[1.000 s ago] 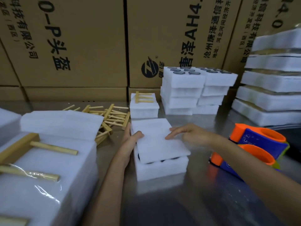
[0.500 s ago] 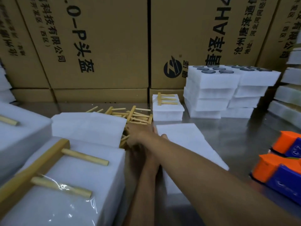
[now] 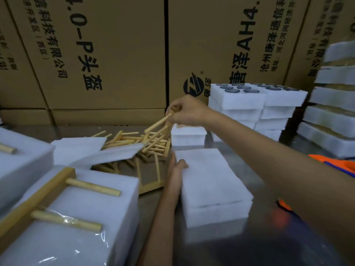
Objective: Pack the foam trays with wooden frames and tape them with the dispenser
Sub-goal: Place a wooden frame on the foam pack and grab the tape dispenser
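While left hand [image 3: 177,167] rests flat at foam tray [image 3: 213,181] edge, right hand [image 3: 185,111] pinches wooden frame [image 3: 156,131] aloft.

In front of you the foam tray [image 3: 213,181] is plain white, with a faint grey line along its near edge where the lid meets the base. The wooden frames [image 3: 138,143] heaped behind it are pale yellow-tan, and the one in your right hand [image 3: 187,112] has the same light wood colour. The tape dispenser [image 3: 338,166] at your right shows bright orange with deep blue. The steel table [image 3: 240,246] is dull grey with soft reflections. The cardboard boxes [image 3: 115,54] behind are brown with black printed characters and a round black logo. The foam stack [image 3: 247,104] is white, with dark grey-blue discs on top.
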Demonstrator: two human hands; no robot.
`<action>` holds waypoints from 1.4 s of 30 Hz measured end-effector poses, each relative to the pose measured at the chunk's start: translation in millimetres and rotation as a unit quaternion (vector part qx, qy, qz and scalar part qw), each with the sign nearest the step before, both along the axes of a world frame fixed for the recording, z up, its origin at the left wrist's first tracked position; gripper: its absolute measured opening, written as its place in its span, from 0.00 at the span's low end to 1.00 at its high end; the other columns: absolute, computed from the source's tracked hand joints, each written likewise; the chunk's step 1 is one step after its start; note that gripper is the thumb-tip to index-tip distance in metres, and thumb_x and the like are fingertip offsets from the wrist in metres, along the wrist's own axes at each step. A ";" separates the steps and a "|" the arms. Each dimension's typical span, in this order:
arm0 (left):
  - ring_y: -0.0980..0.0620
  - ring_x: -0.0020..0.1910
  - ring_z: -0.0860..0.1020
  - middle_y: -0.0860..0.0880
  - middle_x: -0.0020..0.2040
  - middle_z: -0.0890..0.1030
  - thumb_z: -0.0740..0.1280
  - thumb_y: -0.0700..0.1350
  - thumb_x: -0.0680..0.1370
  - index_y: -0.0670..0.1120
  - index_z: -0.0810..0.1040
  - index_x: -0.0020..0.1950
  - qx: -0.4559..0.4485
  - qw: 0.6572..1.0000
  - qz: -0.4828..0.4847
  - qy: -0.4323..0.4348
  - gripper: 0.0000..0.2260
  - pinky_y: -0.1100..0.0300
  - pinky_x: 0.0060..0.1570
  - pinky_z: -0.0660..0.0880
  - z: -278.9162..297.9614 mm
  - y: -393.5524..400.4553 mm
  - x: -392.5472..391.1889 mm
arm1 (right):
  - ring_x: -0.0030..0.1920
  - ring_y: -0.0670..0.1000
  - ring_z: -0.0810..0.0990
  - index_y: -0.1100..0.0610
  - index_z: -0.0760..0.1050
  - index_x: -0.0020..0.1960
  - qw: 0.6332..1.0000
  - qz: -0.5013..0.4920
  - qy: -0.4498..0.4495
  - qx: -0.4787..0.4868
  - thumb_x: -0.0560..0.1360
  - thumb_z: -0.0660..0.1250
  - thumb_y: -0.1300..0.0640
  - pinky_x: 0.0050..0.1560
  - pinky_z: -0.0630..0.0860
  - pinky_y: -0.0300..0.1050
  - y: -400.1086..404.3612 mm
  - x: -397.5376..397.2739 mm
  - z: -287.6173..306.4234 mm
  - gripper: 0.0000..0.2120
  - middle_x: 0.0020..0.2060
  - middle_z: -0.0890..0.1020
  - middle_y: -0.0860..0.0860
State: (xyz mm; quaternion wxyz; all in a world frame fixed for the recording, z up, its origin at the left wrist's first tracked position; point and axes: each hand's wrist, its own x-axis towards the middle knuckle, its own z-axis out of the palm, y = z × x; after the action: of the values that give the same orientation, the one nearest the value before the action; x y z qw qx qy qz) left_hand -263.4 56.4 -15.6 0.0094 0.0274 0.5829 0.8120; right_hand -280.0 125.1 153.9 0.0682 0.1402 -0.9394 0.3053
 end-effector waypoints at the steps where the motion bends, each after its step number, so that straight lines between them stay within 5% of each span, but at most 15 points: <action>1: 0.40 0.57 0.77 0.39 0.64 0.77 0.55 0.27 0.76 0.41 0.68 0.73 0.000 1.000 0.000 0.001 0.26 0.53 0.51 0.76 -3.4 1.1 2.0 | 0.36 0.49 0.72 0.66 0.80 0.51 0.999 -0.014 -0.006 -0.032 0.73 0.67 0.58 0.33 0.69 0.40 13.1 8.4 9.9 0.13 0.35 0.76 0.55; 5: 0.40 0.58 0.79 0.41 0.62 0.79 0.57 0.31 0.76 0.45 0.73 0.69 0.013 1.000 0.007 0.005 0.23 0.45 0.58 0.75 -1.6 0.0 12.4 | 0.27 0.45 0.74 0.59 0.84 0.45 0.965 -0.116 -0.080 -0.222 0.72 0.70 0.54 0.26 0.71 0.35 63.5 43.8 11.4 0.10 0.33 0.85 0.50; 9: 0.43 0.55 0.80 0.44 0.58 0.81 0.59 0.35 0.75 0.47 0.75 0.67 -0.002 1.000 0.008 -0.009 0.21 0.48 0.55 0.76 2.8 -3.7 19.1 | 0.29 0.48 0.79 0.62 0.80 0.52 0.837 -0.160 -0.169 -0.496 0.76 0.69 0.56 0.27 0.76 0.37 82.2 80.7 -44.2 0.10 0.37 0.86 0.57; 12: 0.46 0.45 0.81 0.43 0.49 0.83 0.58 0.39 0.78 0.45 0.82 0.56 0.007 1.000 0.004 -0.014 0.14 0.56 0.44 0.78 7.0 -5.3 20.3 | 0.30 0.51 0.83 0.60 0.76 0.51 0.774 -0.128 -0.235 -0.574 0.80 0.64 0.56 0.27 0.77 0.38 75.5 104.0 -87.3 0.07 0.38 0.86 0.59; 16: 0.53 0.39 0.85 0.50 0.41 0.86 0.58 0.51 0.80 0.54 0.87 0.40 0.024 0.999 -0.023 -0.025 0.19 0.64 0.32 0.78 6.3 -6.8 17.3 | 0.24 0.47 0.78 0.60 0.75 0.49 0.894 -0.127 -0.245 -0.353 0.79 0.64 0.48 0.22 0.69 0.36 64.7 118.1 -106.8 0.14 0.36 0.86 0.57; 18: 0.51 0.48 0.84 0.50 0.50 0.86 0.64 0.54 0.75 0.55 0.86 0.50 -0.039 0.998 -0.030 -0.032 0.12 0.58 0.43 0.80 8.9 -9.7 18.9 | 0.20 0.43 0.72 0.58 0.78 0.42 0.943 -0.131 -0.205 -0.227 0.78 0.64 0.44 0.21 0.65 0.35 61.0 120.7 -111.4 0.17 0.30 0.85 0.52; 20: 0.48 0.58 0.79 0.51 0.57 0.81 0.68 0.55 0.66 0.57 0.79 0.59 -0.147 0.988 -0.026 -0.027 0.20 0.50 0.55 0.77 13.9 -10.0 16.5 | 0.19 0.41 0.71 0.56 0.81 0.36 0.962 -0.144 -0.163 -0.166 0.78 0.64 0.43 0.24 0.67 0.35 56.7 122.8 -118.5 0.20 0.25 0.82 0.49; 24: 0.40 0.68 0.70 0.41 0.66 0.72 0.67 0.58 0.60 0.42 0.72 0.65 -0.247 0.969 -0.026 -0.003 0.37 0.38 0.67 0.67 18.3 -2.2 13.1 | 0.21 0.37 0.73 0.55 0.79 0.28 0.970 -0.172 -0.105 -0.133 0.78 0.62 0.42 0.32 0.67 0.38 51.0 124.7 -130.9 0.25 0.22 0.80 0.46; 28: 0.46 0.74 0.64 0.51 0.76 0.66 0.67 0.62 0.63 0.54 0.65 0.76 -0.265 0.963 -0.050 -0.001 0.41 0.42 0.72 0.63 27.9 -3.6 19.6 | 0.20 0.39 0.72 0.54 0.77 0.27 0.964 -0.185 -0.105 -0.160 0.79 0.61 0.43 0.31 0.68 0.37 51.1 122.6 -132.7 0.26 0.22 0.81 0.48; 31: 0.50 0.78 0.57 0.55 0.80 0.56 0.67 0.58 0.71 0.58 0.57 0.79 -0.309 0.948 -0.080 -0.003 0.37 0.46 0.74 0.59 40.2 -2.3 24.4 | 0.23 0.40 0.74 0.54 0.79 0.27 0.966 -0.209 -0.086 -0.126 0.79 0.61 0.43 0.36 0.72 0.38 47.8 121.0 -133.2 0.26 0.21 0.80 0.47; 36: 0.51 0.80 0.44 0.55 0.80 0.40 0.62 0.44 0.80 0.54 0.47 0.81 -0.468 0.875 -0.112 0.056 0.34 0.47 0.77 0.52 34.4 -0.3 27.9 | 0.27 0.44 0.78 0.58 0.82 0.35 0.968 -0.184 -0.068 -0.158 0.80 0.60 0.48 0.32 0.73 0.39 50.0 131.8 -130.2 0.21 0.26 0.83 0.49; 39: 0.51 0.80 0.47 0.56 0.81 0.43 0.60 0.46 0.83 0.54 0.49 0.81 -0.457 0.881 -0.076 0.095 0.30 0.48 0.76 0.53 30.0 0.1 27.4 | 0.31 0.50 0.80 0.56 0.80 0.41 0.962 -0.182 -0.004 -0.202 0.78 0.64 0.54 0.31 0.77 0.45 71.5 148.4 -122.0 0.11 0.33 0.84 0.50; 42: 0.50 0.79 0.54 0.56 0.81 0.51 0.60 0.53 0.83 0.55 0.53 0.80 -0.441 0.891 -0.035 0.104 0.28 0.47 0.75 0.58 29.1 1.1 26.5 | 0.41 0.49 0.80 0.51 0.79 0.44 0.945 -0.270 0.160 -0.093 0.76 0.65 0.56 0.41 0.73 0.43 125.6 172.9 -115.3 0.04 0.40 0.83 0.47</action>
State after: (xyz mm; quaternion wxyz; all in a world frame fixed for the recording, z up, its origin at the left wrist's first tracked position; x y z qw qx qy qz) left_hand -237.0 57.5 13.4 -0.0113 0.1252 0.8773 0.4632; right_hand -107.0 250.7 38.6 0.3106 -0.0790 -0.8860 0.3351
